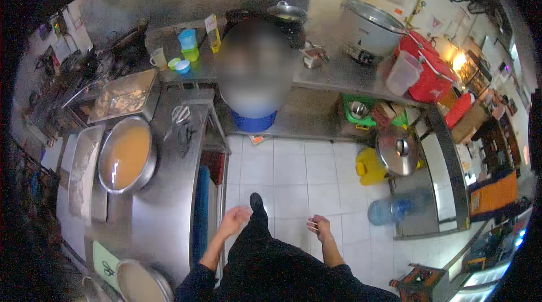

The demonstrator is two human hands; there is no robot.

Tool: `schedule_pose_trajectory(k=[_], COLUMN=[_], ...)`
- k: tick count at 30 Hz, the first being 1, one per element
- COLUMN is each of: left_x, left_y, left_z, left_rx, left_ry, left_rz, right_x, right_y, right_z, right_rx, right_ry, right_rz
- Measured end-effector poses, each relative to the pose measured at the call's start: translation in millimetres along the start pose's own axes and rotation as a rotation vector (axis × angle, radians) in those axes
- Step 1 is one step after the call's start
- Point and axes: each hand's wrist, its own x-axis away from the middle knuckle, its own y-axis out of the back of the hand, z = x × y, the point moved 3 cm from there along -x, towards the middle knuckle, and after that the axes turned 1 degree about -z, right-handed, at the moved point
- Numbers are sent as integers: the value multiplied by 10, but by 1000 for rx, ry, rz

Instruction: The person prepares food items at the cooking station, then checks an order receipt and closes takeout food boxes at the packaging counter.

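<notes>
My left hand (234, 221) hangs low over the tiled floor, beside my dark trouser leg. It is smeared by motion, but its fingers look stretched out and nothing shows in them. On the other side of my body, my right hand (320, 227) is held above the floor with its fingers curled. Whether something small and pale lies in those fingers, I cannot make out. Nearest to my left hand is the steel table (169, 211), which bears a large steel bowl of orange liquid (129, 155). A blue water jug (387, 211) lies on its side to my right.
Ahead runs a steel counter (339, 79) with a large rice cooker (370, 28) and a red cooler (423, 70). A yellow jerrycan (370, 167) stands by the right shelf. A blurred patch hides the counter's middle, above a blue container (253, 121). White tiles (291, 161) cover the floor.
</notes>
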Motion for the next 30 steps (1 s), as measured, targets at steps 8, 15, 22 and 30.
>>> schedule_pose_trajectory(k=[8,15,22,30], left_x=[-1938,-4053,-5133,-5733], left_y=[151,651,865,416], left_z=[366,-1199,-1466,-1811], left_rx=[-82,325,91,240], left_ry=[42,-248,-180,142], left_rz=[-97,-102,-331,-540], right_x=[-1186,-1979,-2992,-3640], right_y=[-813,-1547,-2089,-2833], right_z=[1599,3349,5232,6430], right_rx=[34,23,512,906], right_ry=[55,304,939,1076], right_rz=[-28,-22,-228,-257])
